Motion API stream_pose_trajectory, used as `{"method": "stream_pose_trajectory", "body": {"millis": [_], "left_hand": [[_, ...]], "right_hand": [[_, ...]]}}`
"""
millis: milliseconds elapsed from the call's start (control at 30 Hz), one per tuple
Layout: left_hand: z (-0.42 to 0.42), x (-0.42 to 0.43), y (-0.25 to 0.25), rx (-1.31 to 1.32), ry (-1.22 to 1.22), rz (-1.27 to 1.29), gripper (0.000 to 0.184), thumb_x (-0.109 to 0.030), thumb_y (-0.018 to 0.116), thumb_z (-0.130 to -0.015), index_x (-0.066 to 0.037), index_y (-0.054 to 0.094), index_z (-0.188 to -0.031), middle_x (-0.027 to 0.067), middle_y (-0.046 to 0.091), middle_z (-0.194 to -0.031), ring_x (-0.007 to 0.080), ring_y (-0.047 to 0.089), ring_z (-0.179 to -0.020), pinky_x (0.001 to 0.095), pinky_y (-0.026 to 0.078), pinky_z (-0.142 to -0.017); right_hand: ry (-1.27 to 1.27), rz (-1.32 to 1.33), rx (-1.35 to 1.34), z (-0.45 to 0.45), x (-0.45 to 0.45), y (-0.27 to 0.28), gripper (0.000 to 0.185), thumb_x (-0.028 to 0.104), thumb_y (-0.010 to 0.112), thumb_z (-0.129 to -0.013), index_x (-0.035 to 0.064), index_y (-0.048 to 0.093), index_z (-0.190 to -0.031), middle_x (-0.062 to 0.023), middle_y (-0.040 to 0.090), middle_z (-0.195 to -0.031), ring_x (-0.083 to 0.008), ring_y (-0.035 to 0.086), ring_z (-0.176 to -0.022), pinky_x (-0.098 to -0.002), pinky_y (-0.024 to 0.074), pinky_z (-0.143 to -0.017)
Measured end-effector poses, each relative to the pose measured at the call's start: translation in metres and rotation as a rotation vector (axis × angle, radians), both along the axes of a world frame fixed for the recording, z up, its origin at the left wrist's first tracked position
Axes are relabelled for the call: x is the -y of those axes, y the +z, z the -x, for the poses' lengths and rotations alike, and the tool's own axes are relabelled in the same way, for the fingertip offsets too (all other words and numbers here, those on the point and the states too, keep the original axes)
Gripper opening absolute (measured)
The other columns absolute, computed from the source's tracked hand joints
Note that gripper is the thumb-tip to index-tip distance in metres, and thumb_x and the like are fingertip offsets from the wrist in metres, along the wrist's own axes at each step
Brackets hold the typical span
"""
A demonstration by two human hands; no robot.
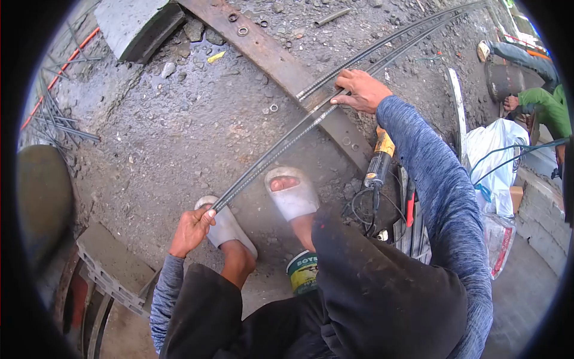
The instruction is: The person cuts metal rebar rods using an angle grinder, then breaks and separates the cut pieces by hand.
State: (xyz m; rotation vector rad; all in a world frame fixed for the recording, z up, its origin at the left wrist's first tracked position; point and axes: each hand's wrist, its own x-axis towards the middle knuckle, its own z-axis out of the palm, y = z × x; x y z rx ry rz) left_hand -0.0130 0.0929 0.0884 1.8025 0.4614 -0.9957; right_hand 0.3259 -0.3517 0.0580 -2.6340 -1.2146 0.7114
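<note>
Two long ribbed steel rebars (276, 145) run side by side from lower left to upper right. My left hand (192, 231) is closed around their near ends, just beyond my left slipper. Farther along, my right hand (361, 91) grips the bars from above, thumb and fingers pressed on them. Beneath the bars lies a rusty flat steel plank (281, 57), crossing them at an angle. Another pair of rebars (320, 82) ends on the plank beside my right hand and stretches off to the upper right. Below my right forearm rests a yellow and grey angle grinder (379, 161) with its cord.
Metal rings (243, 31) sit on the plank. A concrete slab (134, 27) is at upper left, a hollow block (113, 266) at lower left. A paint can (303, 272) stands by my seat. At right are a white sack (493, 152) and another person in a green sleeve (541, 105).
</note>
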Motion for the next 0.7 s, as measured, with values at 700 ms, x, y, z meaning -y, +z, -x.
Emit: {"method": "stream_pose_trajectory", "body": {"millis": [700], "left_hand": [[-0.012,0.035,0.047,0.461,-0.301,-0.735,0.041,-0.03,0.062,-0.1,0.001,0.062,-0.074,0.0243,0.063,-0.068,0.0443,0.062,-0.062,0.0503,0.045,-0.053]], "right_hand": [[-0.283,0.333,-0.063,-0.017,-0.046,-0.005,0.086,0.061,0.082,-0.07,0.0092,0.061,-0.135,-0.0136,0.056,-0.137,-0.04,0.045,-0.129,-0.0501,0.0461,-0.107]]}}
